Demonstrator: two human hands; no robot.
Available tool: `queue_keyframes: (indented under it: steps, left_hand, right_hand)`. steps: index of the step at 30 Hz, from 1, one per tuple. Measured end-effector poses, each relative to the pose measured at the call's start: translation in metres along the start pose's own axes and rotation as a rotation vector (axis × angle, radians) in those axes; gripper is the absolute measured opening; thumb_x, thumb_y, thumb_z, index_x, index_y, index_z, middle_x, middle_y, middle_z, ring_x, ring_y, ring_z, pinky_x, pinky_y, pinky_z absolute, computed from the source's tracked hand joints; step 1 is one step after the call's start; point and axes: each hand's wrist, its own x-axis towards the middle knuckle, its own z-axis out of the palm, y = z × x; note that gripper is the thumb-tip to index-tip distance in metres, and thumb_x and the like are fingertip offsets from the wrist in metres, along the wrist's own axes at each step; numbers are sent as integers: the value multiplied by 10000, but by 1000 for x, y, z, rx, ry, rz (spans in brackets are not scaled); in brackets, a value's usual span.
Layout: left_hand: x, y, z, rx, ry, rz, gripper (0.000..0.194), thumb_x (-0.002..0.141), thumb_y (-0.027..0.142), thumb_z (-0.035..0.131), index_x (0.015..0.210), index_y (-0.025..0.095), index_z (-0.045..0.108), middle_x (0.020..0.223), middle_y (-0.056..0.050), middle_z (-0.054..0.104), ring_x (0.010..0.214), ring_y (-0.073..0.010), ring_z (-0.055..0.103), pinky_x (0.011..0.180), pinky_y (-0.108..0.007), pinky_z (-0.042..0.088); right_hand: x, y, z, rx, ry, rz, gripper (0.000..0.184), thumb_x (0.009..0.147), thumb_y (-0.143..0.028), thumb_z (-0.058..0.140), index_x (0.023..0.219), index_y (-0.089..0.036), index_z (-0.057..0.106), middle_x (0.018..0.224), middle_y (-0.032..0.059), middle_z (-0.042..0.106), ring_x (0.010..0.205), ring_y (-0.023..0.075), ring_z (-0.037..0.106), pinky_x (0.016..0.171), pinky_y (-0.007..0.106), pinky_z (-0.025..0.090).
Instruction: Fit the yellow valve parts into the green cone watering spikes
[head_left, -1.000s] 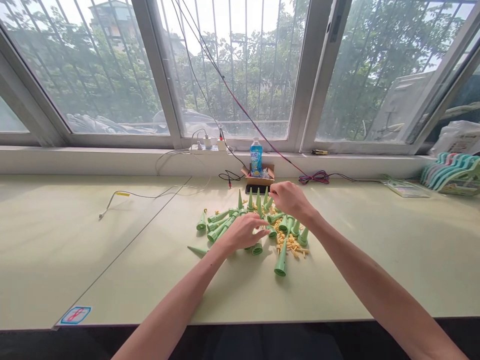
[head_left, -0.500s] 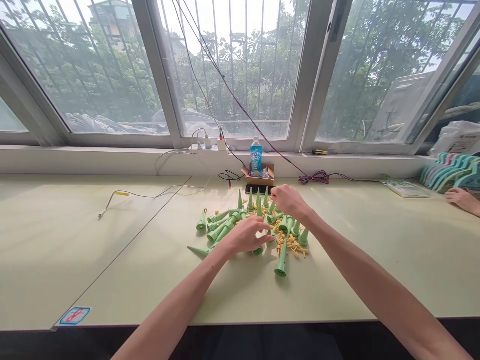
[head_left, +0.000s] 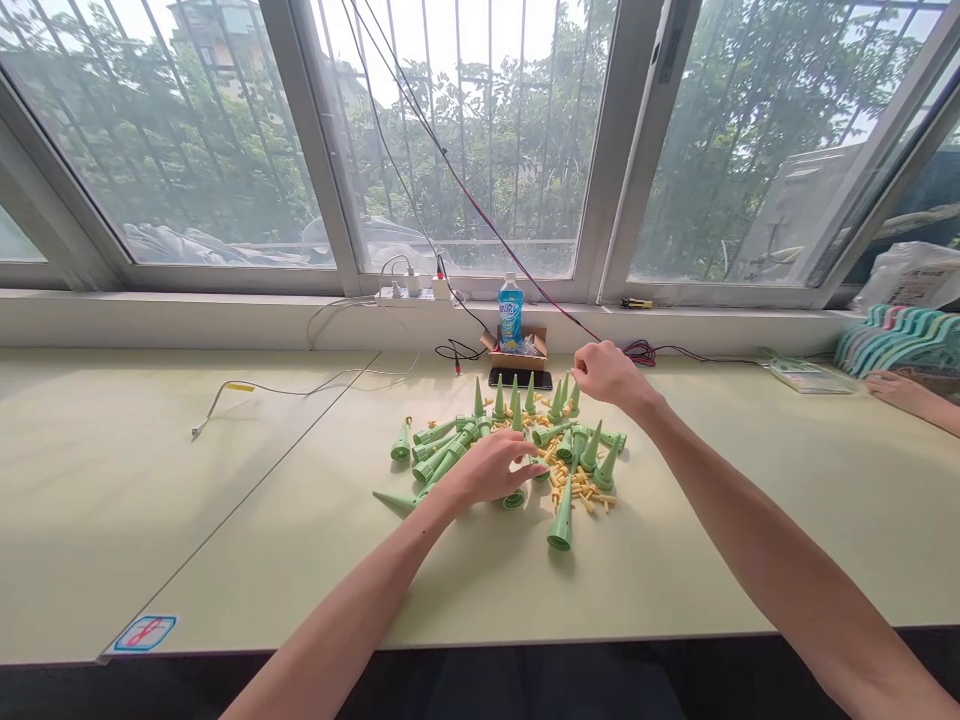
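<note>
Green plastic cone spikes (head_left: 560, 525), some upright and some lying down, are gathered with small yellow plastic pieces (head_left: 581, 492) in a loose pile on the table. Over the near middle of the pile is my left hand (head_left: 491, 468), its thumb and fingers apart and nothing visible between them. Part of the pile is hidden under it. At the far right of the pile, my right hand (head_left: 611, 375) has its fingers closed at the tip of an upright green cone (head_left: 574, 402), which stands beside another upright cone (head_left: 556, 403).
A phone (head_left: 520, 379) lies behind the pile, before a small cardboard box (head_left: 536, 361) with a blue bottle (head_left: 511, 318). Cables (head_left: 255, 386) run across the table (head_left: 285, 560). At the right, another person's hand (head_left: 889, 388) rests near teal hangers (head_left: 892, 340).
My right hand has moved to the right, and an upright cone now shows below its fingertips. My left hand has stayed nearly still. The other person's hand has shifted left.
</note>
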Motion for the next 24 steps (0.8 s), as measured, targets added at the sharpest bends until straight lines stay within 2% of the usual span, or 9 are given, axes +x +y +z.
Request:
queue_keyframes:
  steps: [6, 14, 24]
  left_hand:
    - [0, -1, 0, 0, 1, 5, 402, 942, 505, 463, 925, 190, 713, 822, -61, 631, 781, -174, 576, 674, -271, 430]
    - [1, 1, -1, -8, 11, 9, 401, 944, 495, 459, 910, 187, 713, 802, -62, 636, 777, -179, 583, 681, -282, 439]
    - [1, 2, -2, 32, 1, 3, 369, 948, 466, 471, 887, 185, 702, 804, -54, 653, 782, -178, 592, 678, -267, 431]
  right_hand:
    - [8, 16, 15, -15, -65, 134, 245, 909, -256, 519, 998, -141, 716, 1011, 164, 684, 929, 254, 660, 723, 284, 451]
    - [12, 23, 38, -31, -101, 154, 262, 937, -295, 512, 1022, -147, 711, 1025, 172, 684, 950, 262, 670, 733, 289, 457]
    - [12, 25, 47, -5, -131, 93, 232, 935, -295, 534, 906, -141, 706, 975, 157, 696, 938, 242, 669, 730, 278, 444]
